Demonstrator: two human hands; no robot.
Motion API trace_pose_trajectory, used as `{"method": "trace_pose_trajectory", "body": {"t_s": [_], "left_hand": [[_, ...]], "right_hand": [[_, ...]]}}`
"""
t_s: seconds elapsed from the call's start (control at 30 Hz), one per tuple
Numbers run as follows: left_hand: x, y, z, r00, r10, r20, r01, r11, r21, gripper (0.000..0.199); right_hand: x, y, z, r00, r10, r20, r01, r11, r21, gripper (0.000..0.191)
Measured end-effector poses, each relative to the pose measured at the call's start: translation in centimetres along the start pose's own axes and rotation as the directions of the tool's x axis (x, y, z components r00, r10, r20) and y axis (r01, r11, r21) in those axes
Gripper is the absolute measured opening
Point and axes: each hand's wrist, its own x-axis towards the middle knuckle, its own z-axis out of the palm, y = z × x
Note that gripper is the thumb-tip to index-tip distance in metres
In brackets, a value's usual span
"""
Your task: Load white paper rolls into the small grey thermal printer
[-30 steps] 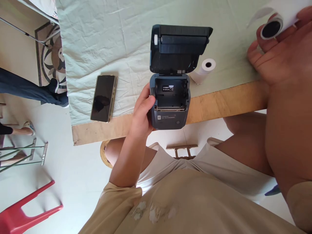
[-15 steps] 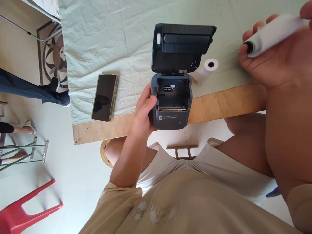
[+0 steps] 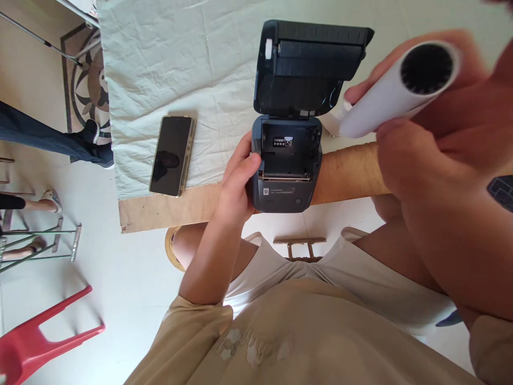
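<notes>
Right hand (image 3: 436, 155), nearest camera, fingers curled around white paper roll (image 3: 388, 99), right of printer (image 3: 286, 155). Left hand (image 3: 240, 182) grips printer's left side over table edge (image 3: 168, 211); lid (image 3: 298, 96) raised. Phone (image 3: 171, 155) lies left, partly on green cloth (image 3: 160, 64).

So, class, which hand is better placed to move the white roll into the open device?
Probably the right hand: it holds the white roll, beside the open device. The left hand seems less suited, being occupied gripping the device's side.
</notes>
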Motion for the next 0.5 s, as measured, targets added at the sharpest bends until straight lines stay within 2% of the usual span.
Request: {"method": "trace_pose_trajectory", "body": {"t_s": [0.1, 0.17, 0.2, 0.27, 0.33, 0.43, 0.5], "left_hand": [[-0.1, 0.3, 0.2, 1.000, -0.007, 0.011, 0.007, 1.000, 0.020, 0.051], [-0.2, 0.5, 0.4, 1.000, -0.004, 0.002, 0.004, 1.000, 0.030, 0.053], [-0.2, 0.5, 0.5, 1.000, 0.001, -0.009, -0.001, 0.999, 0.032, 0.053], [-0.3, 0.6, 0.6, 1.000, 0.015, -0.021, -0.014, 0.999, 0.035, 0.053], [-0.4, 0.5, 0.6, 1.000, 0.025, -0.014, -0.024, 0.999, 0.034, 0.052], [-0.4, 0.5, 0.5, 0.999, 0.032, 0.003, -0.032, 0.999, 0.027, 0.049], [-0.5, 0.6, 0.5, 0.999, 0.033, 0.005, -0.033, 0.999, 0.021, 0.046]], "right_hand": [[0.1, -1.2, 1.8, 1.000, -0.004, -0.031, 0.009, 0.989, 0.145, 0.055], [0.2, -1.5, 2.4, 0.999, -0.018, 0.032, 0.013, 0.987, 0.162, 0.049], [0.2, -1.6, 2.5, 0.995, -0.066, 0.070, 0.056, 0.990, 0.132, 0.044], [0.2, -1.6, 2.5, 0.970, -0.187, 0.155, 0.190, 0.982, -0.005, 0.043], [0.0, -1.5, 2.6, 0.955, -0.192, 0.228, 0.235, 0.955, -0.182, 0.047], [-0.3, -1.4, 3.1, 0.967, -0.122, 0.222, 0.206, 0.889, -0.409, 0.041], [-0.3, -1.3, 3.6, 0.965, -0.173, 0.196, 0.248, 0.845, -0.474, 0.037]]}}
